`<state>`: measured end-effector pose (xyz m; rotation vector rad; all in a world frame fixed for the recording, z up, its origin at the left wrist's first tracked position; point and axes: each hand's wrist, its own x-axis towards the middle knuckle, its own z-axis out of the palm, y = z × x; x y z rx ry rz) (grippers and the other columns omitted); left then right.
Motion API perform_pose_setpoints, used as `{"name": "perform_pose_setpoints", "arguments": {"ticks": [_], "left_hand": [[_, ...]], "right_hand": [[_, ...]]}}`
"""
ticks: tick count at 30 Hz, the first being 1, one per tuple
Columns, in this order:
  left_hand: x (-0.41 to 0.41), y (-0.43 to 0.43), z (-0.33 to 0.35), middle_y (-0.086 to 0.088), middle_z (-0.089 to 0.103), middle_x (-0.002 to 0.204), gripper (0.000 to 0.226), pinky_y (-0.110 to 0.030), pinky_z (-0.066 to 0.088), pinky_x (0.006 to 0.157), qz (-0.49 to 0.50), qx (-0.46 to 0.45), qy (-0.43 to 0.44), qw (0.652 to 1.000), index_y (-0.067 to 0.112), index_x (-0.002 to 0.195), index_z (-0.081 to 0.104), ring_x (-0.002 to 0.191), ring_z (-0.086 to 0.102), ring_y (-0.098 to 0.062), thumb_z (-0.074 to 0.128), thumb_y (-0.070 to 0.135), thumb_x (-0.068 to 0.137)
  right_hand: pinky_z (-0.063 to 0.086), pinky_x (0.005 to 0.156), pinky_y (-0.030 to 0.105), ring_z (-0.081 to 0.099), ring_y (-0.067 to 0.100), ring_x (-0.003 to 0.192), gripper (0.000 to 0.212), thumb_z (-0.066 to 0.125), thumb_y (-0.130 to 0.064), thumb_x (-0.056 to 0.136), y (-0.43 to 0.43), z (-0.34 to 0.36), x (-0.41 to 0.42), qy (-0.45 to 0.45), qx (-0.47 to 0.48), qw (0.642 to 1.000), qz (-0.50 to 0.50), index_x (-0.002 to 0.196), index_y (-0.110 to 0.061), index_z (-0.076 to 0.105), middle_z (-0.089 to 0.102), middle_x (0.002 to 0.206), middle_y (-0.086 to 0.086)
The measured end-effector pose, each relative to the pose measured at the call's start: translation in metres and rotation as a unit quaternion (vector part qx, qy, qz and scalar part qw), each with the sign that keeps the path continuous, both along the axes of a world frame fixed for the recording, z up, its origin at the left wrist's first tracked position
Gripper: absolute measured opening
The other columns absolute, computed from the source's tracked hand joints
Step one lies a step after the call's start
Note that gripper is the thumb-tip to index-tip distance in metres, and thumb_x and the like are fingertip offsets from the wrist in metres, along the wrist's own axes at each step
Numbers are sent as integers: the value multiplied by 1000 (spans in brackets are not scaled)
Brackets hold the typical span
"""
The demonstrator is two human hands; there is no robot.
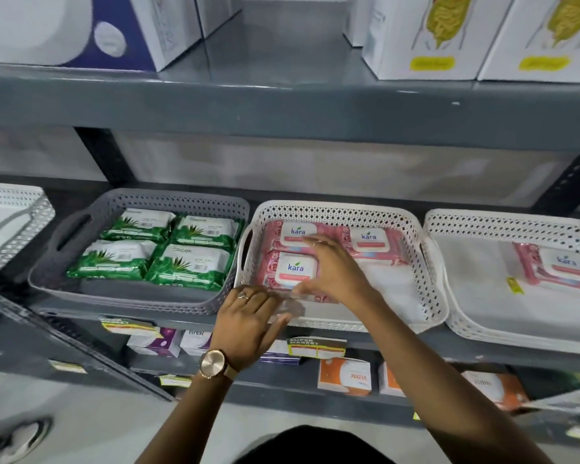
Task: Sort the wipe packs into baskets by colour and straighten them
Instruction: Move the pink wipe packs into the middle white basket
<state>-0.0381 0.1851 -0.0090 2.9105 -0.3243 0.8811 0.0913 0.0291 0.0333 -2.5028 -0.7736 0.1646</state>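
Note:
A grey basket (64, 283) on the middle shelf holds several green wipe packs (188, 266) laid in neat rows. Beside it, a white basket (422, 262) holds three pink packs (370, 242). My right hand (335, 272) rests flat on the right edge of the front-left pink pack (288, 267), fingers spread. My left hand (248, 319) is at that basket's front rim, fingers touching the pack's near edge; it looks blurred. Another white basket (466, 316) at the right holds one pink pack (563, 266).
A white basket (21, 222) sits at the far left. Large boxes (426, 35) stand on the grey shelf above. Small orange and white boxes (345, 376) fill the shelf below, with price labels on its edge. A shoe shows on the floor at bottom left.

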Motion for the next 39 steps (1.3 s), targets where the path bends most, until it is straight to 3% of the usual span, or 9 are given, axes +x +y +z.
{"name": "perform_pose_setpoints", "arguments": {"ticks": [5, 11, 15, 19, 22, 24, 28, 33, 39], "left_hand": [[2, -25, 5, -1, 73, 90, 42, -38, 46, 81, 29, 7, 31, 999, 16, 91, 72, 88, 67, -26, 43, 45, 93], [14, -82, 11, 2, 73, 79, 53, -35, 47, 70, 6, 23, 66, 998, 18, 81, 71, 74, 67, -24, 35, 55, 94], [24, -114, 11, 2, 71, 70, 58, -28, 46, 57, -5, 14, 55, 998, 19, 74, 69, 58, 65, -22, 30, 57, 94], [31, -122, 7, 3, 69, 62, 59, -26, 42, 50, 11, -1, 13, 1000, 19, 65, 67, 50, 61, -22, 33, 57, 95], [33, -122, 3, 4, 70, 62, 62, -27, 43, 51, 13, -13, -15, 1000, 19, 64, 68, 52, 62, -22, 34, 59, 95], [34, -123, 0, 4, 70, 62, 63, -27, 42, 51, 17, -15, -27, 999, 19, 63, 68, 52, 62, -21, 34, 60, 95], [34, -124, -5, 4, 70, 61, 61, -27, 40, 51, 32, -16, -33, 999, 19, 62, 68, 50, 61, -21, 37, 60, 94], [34, -125, -8, 3, 71, 63, 58, -25, 41, 54, 34, -15, -35, 999, 19, 65, 71, 51, 63, -19, 40, 60, 92], [29, -124, -4, 3, 73, 65, 55, -26, 44, 57, 28, -20, -24, 999, 20, 70, 73, 55, 66, -21, 40, 58, 93]], "right_hand": [[33, 101, 26, 49, 24, 125, 85, 84, -34, 62, -53, 23, 11, 9, 92, 993, -75, 136, -15, 48, 52, 139, 7], [39, 106, 32, 53, 29, 123, 50, 69, -12, 83, -140, 31, 28, -48, 139, 969, -199, 131, -7, 54, 58, 133, 15], [32, 112, 37, 41, 33, 133, 60, 63, -2, 80, -207, 20, 45, -59, 60, 952, -295, 138, -1, 44, 47, 142, 20], [14, 120, 50, 9, 36, 146, 84, 67, -10, 79, -273, 10, 75, -1, -112, 921, -374, 148, -3, 20, 18, 157, 18], [5, 119, 55, -2, 38, 147, 81, 61, -18, 87, -311, 4, 92, 14, -182, 901, -393, 150, -5, 11, 6, 160, 15], [11, 119, 55, 6, 41, 146, 72, 55, -23, 91, -326, 2, 99, 16, -203, 901, -382, 148, -3, 17, 14, 158, 17], [36, 106, 52, 37, 44, 129, 63, 66, -27, 83, -332, 2, 95, 22, -236, 902, -360, 135, -4, 40, 48, 136, 21], [38, 91, 39, 43, 36, 115, 69, 77, -21, 63, -319, 9, 64, 52, -240, 909, -335, 126, -16, 51, 60, 118, 11], [43, 96, 42, 53, 30, 110, 78, 84, -20, 54, -301, 18, 25, 74, -145, 932, -325, 127, -21, 56, 65, 110, 9]]}}
